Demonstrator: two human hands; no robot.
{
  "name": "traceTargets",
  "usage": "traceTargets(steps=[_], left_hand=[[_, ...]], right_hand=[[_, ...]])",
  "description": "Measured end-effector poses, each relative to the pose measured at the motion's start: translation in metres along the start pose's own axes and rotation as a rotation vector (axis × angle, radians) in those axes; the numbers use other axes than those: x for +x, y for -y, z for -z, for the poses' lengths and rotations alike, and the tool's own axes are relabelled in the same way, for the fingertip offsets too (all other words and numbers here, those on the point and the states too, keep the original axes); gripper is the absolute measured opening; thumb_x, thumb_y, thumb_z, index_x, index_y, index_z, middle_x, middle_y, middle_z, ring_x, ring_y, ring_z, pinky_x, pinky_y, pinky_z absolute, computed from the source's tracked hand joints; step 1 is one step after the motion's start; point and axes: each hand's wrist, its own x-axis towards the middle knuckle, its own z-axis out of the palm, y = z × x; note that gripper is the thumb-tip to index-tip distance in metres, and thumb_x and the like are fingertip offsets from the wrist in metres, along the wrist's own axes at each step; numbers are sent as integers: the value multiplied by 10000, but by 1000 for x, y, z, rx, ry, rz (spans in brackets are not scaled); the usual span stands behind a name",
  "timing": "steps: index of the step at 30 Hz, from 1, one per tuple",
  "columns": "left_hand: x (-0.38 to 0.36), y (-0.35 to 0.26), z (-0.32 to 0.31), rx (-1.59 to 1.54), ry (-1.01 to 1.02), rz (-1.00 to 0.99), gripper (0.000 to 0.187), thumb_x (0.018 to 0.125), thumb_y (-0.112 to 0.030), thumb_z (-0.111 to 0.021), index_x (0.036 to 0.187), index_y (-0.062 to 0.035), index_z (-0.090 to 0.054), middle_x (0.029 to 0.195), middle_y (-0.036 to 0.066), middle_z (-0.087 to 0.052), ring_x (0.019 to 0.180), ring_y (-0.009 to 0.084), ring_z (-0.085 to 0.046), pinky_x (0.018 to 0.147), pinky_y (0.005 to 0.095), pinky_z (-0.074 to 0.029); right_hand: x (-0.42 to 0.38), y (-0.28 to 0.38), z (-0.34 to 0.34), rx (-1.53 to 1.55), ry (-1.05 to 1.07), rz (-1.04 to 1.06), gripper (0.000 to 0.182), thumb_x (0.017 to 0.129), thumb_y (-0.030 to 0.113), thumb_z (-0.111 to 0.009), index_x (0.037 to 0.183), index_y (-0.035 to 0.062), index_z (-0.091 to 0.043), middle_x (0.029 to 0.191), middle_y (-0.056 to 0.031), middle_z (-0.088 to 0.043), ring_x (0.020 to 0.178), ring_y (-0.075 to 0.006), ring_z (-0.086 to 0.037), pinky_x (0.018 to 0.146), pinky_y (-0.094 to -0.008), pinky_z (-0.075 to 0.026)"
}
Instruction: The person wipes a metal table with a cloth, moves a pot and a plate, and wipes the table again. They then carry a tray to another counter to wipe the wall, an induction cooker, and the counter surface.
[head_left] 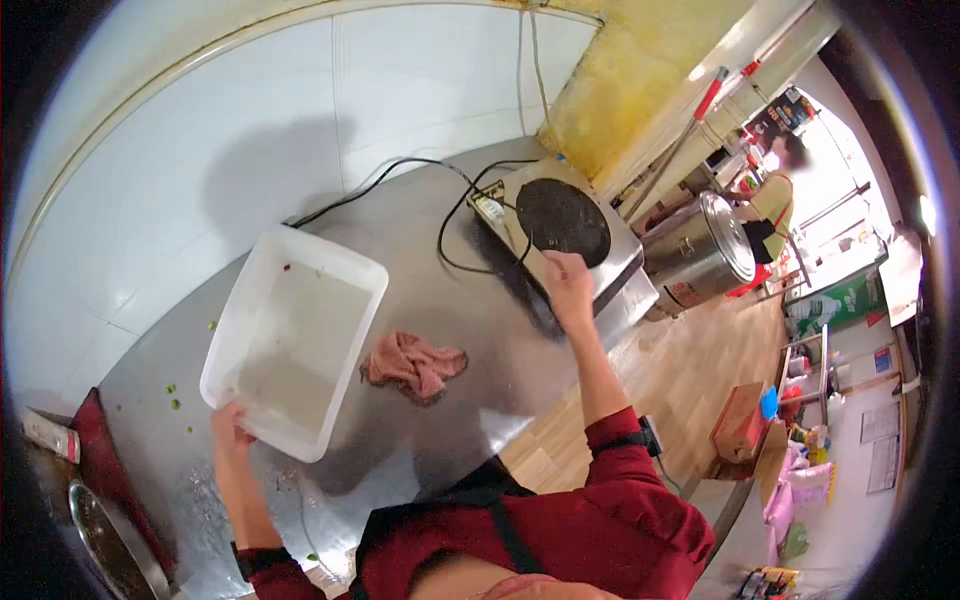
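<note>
My left hand [232, 425] grips the near left corner of a white plastic tub [372, 290]. The tub is tilted on the steel counter, with cloudy liquid and a few small scraps inside. My right hand [570, 288] has its fingers curled at the front edge of an electric cooktop [622, 252] with a round black plate; their exact hold is partly hidden. Between my hands a crumpled pink cloth [415, 365] lies on the counter.
A black cable [445, 250] loops over the steel counter [470, 330]. Green scraps lie at left, near a metal pan [110, 545]. Beyond the cooktop are a large lidded steel pot [690, 255] and a person [775, 200]. A red box [738, 425] is at right.
</note>
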Motion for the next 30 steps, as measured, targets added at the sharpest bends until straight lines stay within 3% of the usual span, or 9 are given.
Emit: traceTargets(steps=[4,6,8,9,12,18,22,24,30], left_hand=[[0,-1,13,160,-71,19,604,705,-175,-560,1276,-21,-439,1048,126,-608,893,276,-630,659,420,-546],[8,2,23,242,-161,-2,603,744,-177,-566,1304,-10,-416,1099,140,-594,964,280,-611,740,418,-539],[17,9,28,1120,-752,-605,543,831,-162,-555,1322,12,-403,1220,173,-533,1107,269,-529,878,381,-471],[10,0,12,1122,-752,-604,543,831,-162,-555,1322,12,-403,1220,173,-533,1107,269,-529,878,381,-471],[-31,-27,-64,754,-674,-725,478,880,-149,-535,1309,28,-425,1302,181,-474,1196,249,-449,961,345,-384],[-50,-12,-215,702,-235,-799,377,846,-89,-526,1219,-33,-520,1229,93,-529,1135,215,-485,910,375,-401],[-52,15,-288,678,-33,-793,353,824,-51,-528,1175,-19,-548,1118,106,-573,1041,212,-539,864,346,-434],[-51,31,-313,595,210,-585,350,810,-47,-543,1158,-6,-559,1082,113,-589,997,206,-560,824,310,-453],[-12,55,-386,544,280,-519,376,796,-48,-554,1169,-8,-548,1078,122,-578,989,223,-568,822,318,-471]], right_hand=[[78,-7,4,-56,119,-85,185,802,118,-577,959,44,-644,866,-166,-606,849,-337,-599,736,-399,-482],[120,-8,-23,-172,226,256,272,812,195,-582,1039,52,-627,972,-169,-620,974,-338,-576,838,-406,-460],[147,5,-60,-255,342,304,442,799,296,-607,1159,40,-577,1124,-190,-589,1091,-343,-527,922,-399,-421],[159,4,-88,-309,368,349,500,791,325,-610,1201,45,-545,1150,-193,-576,1111,-353,-510,943,-400,-405],[188,25,-152,-307,478,392,625,776,377,-608,1286,43,-468,1216,-191,-539,1172,-367,-456,989,-413,-357],[220,34,-174,-92,841,291,380,789,355,-593,972,23,-623,922,-182,-636,895,-338,-604,760,-400,-468],[197,18,-79,108,467,438,180,816,178,-578,814,-2,-585,725,-199,-548,619,-315,-547,588,-393,-429],[178,7,-22,301,385,247,142,819,118,-596,781,-15,-561,643,-144,-501,574,-232,-505,554,-356,-409],[145,-47,67,447,-12,-388,259,872,162,-601,663,33,-517,527,18,-432,425,-74,-418,420,-238,-364]])
